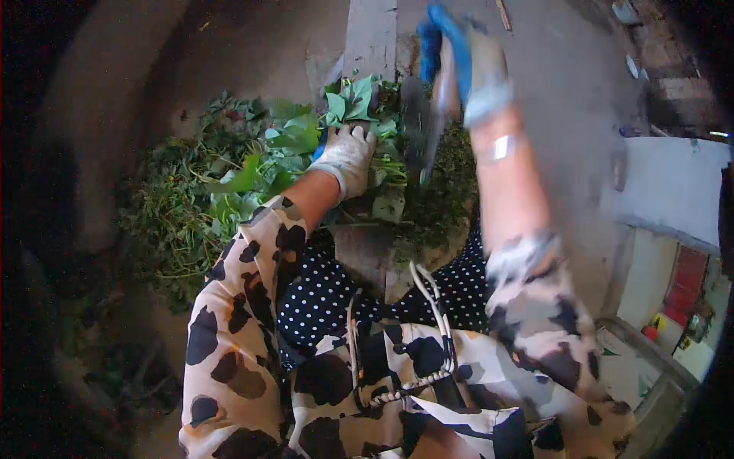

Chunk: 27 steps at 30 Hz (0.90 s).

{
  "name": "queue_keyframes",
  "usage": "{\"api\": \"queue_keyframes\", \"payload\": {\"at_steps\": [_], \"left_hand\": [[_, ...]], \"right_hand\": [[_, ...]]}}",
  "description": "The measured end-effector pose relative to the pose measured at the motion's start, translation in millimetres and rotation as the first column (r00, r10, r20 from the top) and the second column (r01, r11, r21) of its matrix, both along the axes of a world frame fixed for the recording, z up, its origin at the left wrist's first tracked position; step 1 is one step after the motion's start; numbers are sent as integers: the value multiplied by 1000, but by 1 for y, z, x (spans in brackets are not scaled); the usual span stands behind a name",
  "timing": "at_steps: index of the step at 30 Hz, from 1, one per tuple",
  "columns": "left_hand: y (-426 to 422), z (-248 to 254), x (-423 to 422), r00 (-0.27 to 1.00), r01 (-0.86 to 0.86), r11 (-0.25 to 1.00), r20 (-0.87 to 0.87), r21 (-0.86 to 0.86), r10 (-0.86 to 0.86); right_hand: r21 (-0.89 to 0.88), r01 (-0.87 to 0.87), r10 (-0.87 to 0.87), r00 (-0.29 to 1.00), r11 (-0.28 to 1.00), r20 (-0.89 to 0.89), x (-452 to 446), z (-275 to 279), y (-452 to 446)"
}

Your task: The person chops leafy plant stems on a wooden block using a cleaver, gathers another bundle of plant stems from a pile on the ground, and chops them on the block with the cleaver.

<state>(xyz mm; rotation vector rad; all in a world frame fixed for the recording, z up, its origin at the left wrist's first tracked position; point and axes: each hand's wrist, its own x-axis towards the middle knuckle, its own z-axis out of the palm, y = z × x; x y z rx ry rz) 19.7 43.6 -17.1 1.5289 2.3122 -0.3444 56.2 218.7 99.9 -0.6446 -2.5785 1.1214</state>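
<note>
My left hand (pixel 348 157), in a whitish glove with a blue palm, presses down on a bunch of leafy green stems (pixel 294 141), fingers curled over it. The bunch lies across a wooden plank (pixel 371 46). To the right, my right hand (pixel 466 57) is raised in a similar glove. It grips a large knife (pixel 419 141), whose wide blade is smeared by motion and points back toward me beside the bunch. The knife's handle is mostly hidden by the glove. Finely cut greens (pixel 451 168) lie right of the blade.
A heap of stems and leaves (pixel 176 206) spreads on the ground at left. Polka-dot cloth (pixel 313 298) covers my legs on either side of the plank. At right are a pale panel (pixel 677 180) and a metal frame (pixel 650 352).
</note>
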Motion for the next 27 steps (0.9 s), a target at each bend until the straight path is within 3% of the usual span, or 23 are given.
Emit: {"api": "queue_keyframes", "payload": {"at_steps": [2, 3, 6, 8, 11, 13, 14, 15, 18, 20, 21, 23, 24, 25, 27], "left_hand": [[1, -1, 2, 1000, -8, 1000, -29, -6, 8], [-2, 0, 3, 999, -15, 1000, -32, 17, 16], [-12, -8, 13, 1000, -22, 999, -20, 40, 23], [-16, -1, 18, 999, 8, 998, 31, -68, -6], [-27, 14, 19, 987, -1, 991, 157, -132, 22], [-40, 9, 33, 996, 20, 999, 82, -50, -16], [-43, 11, 41, 998, 28, 993, 62, -116, -21], [-69, -78, 56, 904, 134, 971, -426, 197, -38], [-72, -86, 65, 906, 103, 935, -420, 340, 53], [-54, -58, 49, 981, 15, 991, -193, 134, 11], [-42, -37, 31, 993, 97, 995, -67, 33, -94], [-26, -37, 8, 995, 90, 990, -43, 112, -85], [-17, -6, 4, 995, 84, 996, 44, 44, -86], [-11, -18, -3, 996, 71, 994, 42, 78, -75], [5, 7, -12, 981, 38, 999, 191, -36, -30]], "right_hand": [[-122, 116, -162, 856, 986, -491, 55, -96, -30], [-743, -109, -295, 872, 661, -391, 88, -71, -74], [-682, -103, -223, 901, 724, -372, 116, -108, -101], [-636, -39, -177, 945, 771, -273, 110, -114, -94], [-665, -89, -178, 929, 742, -324, 104, -103, -95], [-662, -51, -206, 930, 747, -304, 104, -106, -93], [-659, -9, -236, 930, 752, -282, 103, -111, -92], [-667, -5, -241, 930, 745, -277, 103, -116, -90], [-598, -53, -205, 913, 800, -354, 103, -121, -86], [-669, -18, -217, 939, 743, -266, 104, -116, -84], [-665, -22, -207, 942, 747, -263, 103, -116, -84], [-716, 1, -275, 924, 698, -267, 102, -114, -84], [-673, 25, -262, 931, 740, -254, 103, -114, -82], [-665, 22, -261, 929, 747, -263, 98, -99, -77], [-891, 20, -430, 881, 454, -199, 76, -56, -52]]}}
